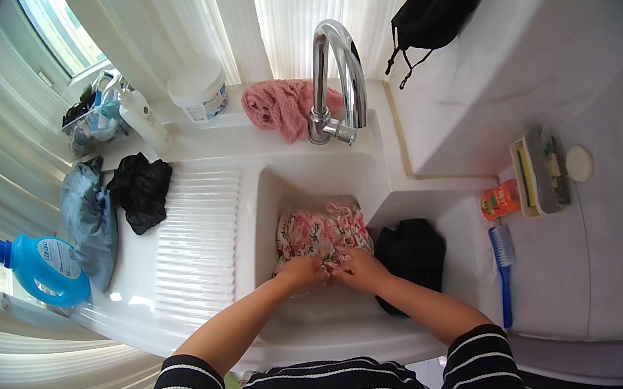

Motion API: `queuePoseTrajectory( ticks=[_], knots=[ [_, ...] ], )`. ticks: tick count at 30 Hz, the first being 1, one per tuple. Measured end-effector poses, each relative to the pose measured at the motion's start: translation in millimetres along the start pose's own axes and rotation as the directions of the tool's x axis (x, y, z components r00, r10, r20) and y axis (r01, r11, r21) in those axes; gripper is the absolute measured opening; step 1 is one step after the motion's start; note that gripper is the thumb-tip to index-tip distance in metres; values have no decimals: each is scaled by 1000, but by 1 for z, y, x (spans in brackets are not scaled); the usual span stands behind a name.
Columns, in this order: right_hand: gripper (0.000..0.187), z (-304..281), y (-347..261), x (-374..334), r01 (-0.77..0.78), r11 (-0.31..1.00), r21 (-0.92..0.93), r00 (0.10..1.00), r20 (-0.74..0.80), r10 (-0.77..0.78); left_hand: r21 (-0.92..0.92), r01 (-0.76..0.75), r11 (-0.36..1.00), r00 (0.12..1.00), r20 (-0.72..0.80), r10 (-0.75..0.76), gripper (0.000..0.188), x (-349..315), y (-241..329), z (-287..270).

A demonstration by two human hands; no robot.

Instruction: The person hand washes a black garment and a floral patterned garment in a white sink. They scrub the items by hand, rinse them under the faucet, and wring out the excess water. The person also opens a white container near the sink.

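A floral cloth garment (309,233), cream with pink flowers and green leaves, lies bunched in the basin of the white sink (266,189). My left hand (303,273) grips its near edge with curled fingers. Close beside it, my right hand (359,269) pinches the same fabric, the two hands almost touching. Part of the garment beneath my hands is hidden. A black cloth (411,260) lies at the basin's right side, next to my right forearm.
A chrome faucet (324,88) rises behind the basin, with a pink towel (278,107) beside it. Left are a ribbed washboard (201,235), black cloth bundle (142,191), grey-blue cloth (90,219) and blue detergent jug (49,270). Right are a blue brush (505,270) and orange bottle (499,201).
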State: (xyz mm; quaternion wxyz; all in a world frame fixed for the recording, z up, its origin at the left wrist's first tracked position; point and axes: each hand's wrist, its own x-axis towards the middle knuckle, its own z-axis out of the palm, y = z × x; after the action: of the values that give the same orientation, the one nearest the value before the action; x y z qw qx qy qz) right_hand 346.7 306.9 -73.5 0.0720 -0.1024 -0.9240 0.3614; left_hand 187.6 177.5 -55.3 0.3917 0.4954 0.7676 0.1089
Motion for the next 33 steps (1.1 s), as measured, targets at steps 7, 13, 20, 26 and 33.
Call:
queuePoseTrajectory(
  ticks=[7,13,20,26,33],
  knots=[
    [45,22,44,48,-135,892,-431,987,-134,84,195,153,969,961,-259,-100,69,48,-5,-4],
    [71,66,40,58,-286,823,-490,929,69,364,302,313,900,950,-109,-294,76,68,-27,12],
    [54,72,26,49,-573,773,-272,806,-359,470,-641,279,715,646,-426,-633,63,91,-69,64],
    [30,62,-44,53,-165,893,419,951,-171,256,-807,271,-525,962,213,170,48,91,-105,60],
    [29,63,-2,61,-245,903,354,732,-543,412,-851,174,-495,938,297,-181,38,27,21,-10]
  ],
)
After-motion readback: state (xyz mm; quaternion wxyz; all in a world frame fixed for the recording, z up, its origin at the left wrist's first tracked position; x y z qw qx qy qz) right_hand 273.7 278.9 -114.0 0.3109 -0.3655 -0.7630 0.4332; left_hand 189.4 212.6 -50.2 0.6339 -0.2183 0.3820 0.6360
